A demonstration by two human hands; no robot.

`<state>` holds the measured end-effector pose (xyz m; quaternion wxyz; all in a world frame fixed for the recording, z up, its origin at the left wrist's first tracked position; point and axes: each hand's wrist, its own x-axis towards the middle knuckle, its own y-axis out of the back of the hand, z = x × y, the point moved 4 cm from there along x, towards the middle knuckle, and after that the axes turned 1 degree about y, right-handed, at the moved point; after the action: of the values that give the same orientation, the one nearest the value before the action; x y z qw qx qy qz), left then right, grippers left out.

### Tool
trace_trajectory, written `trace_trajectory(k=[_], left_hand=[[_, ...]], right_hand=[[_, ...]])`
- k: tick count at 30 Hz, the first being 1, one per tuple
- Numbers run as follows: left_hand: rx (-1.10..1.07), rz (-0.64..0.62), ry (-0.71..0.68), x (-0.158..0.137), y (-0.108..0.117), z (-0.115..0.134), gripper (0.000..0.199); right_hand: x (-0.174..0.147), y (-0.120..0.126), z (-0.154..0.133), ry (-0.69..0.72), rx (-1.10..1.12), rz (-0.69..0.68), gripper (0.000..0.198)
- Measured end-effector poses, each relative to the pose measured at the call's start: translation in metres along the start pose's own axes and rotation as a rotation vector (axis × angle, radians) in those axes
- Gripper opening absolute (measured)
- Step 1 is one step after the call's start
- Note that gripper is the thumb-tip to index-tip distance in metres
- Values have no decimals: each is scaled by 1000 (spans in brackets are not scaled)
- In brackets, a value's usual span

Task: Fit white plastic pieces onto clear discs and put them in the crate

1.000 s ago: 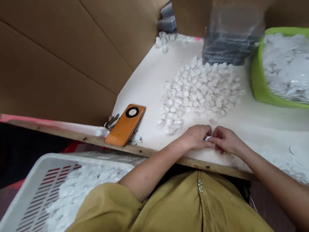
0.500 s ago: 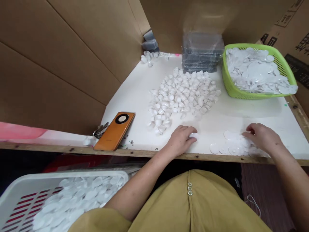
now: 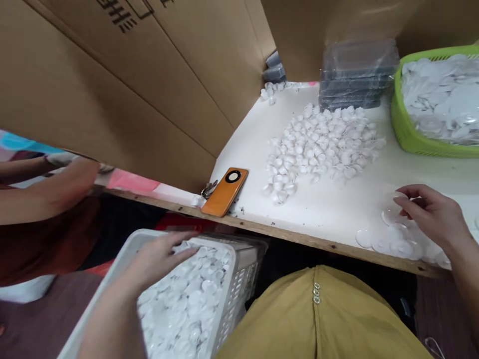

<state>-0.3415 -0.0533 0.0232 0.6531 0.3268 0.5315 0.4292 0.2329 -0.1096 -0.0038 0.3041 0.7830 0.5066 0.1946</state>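
Observation:
My left hand (image 3: 160,259) is over the white plastic basket (image 3: 234,259), its fingers stretched out and apart, slightly blurred. Nothing shows between them. Small white round pieces (image 3: 187,304) fill that basket below the hand. At the table's right, my right hand (image 3: 436,214) pinches a thin white disc (image 3: 395,195) between thumb and fingers. Under and beside this hand, several flat, partly see-through discs (image 3: 400,244) lie loose near the table edge. A heap of small white cup-like pieces (image 3: 325,142) is spread over the middle of the white table (image 3: 314,214).
An orange phone (image 3: 220,197) lies at the table's front left edge beside some keys (image 3: 208,189). Behind the heap stand wrapped grey blocks (image 3: 357,75). A green basket (image 3: 402,129) holds white discs. Cardboard (image 3: 168,89) walls the left, with another person's arm (image 3: 48,199) beyond.
My left hand has moved from the table, where it held a white piece, down left to the basket, and its fingers have opened. The view has turned left. My right hand has raised a disc.

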Motion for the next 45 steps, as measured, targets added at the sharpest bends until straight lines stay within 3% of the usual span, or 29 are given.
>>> trace_trajectory(k=[2,5,7,9,12,14,17,21,26,29,31,37,45], left_hand=[[-95,181,-98,7,-1,43,46],[-207,325,-295,33,-9,142,36],[-148,338,-408,56,-20,208,31],[-29,320,-455,78,-33,259,29],[124,263,-460,102,-48,300,28],[167,241,-469,108,-54,306,27],[116,254,-549,101,-62,302,22],[-87,248,-668,84,-79,290,32],[-264,182,-688,75,-97,285,25],[-365,127,-655,78,-96,290,48],[-393,108,-680,83,-94,296,54],[-334,76,-816,92,-98,309,23],[-337,39,-923,88,-98,309,25]], right_hand=[[4,-13,-19,143,33,41,32],[4,-31,-46,350,-55,71,25],[2,-43,-55,380,-98,31,22],[-2,-54,-56,369,-89,-48,21],[-5,-67,-47,303,37,-187,22],[-4,-71,-38,216,170,-243,25],[2,-71,-30,99,332,-219,29],[8,-72,-33,77,448,-175,35],[4,-87,-33,-54,556,-330,42],[2,-90,-31,-140,549,-371,43],[3,-86,-32,-180,532,-347,44],[8,-82,-55,-172,409,-408,40],[11,-104,-57,-286,293,-558,38]])
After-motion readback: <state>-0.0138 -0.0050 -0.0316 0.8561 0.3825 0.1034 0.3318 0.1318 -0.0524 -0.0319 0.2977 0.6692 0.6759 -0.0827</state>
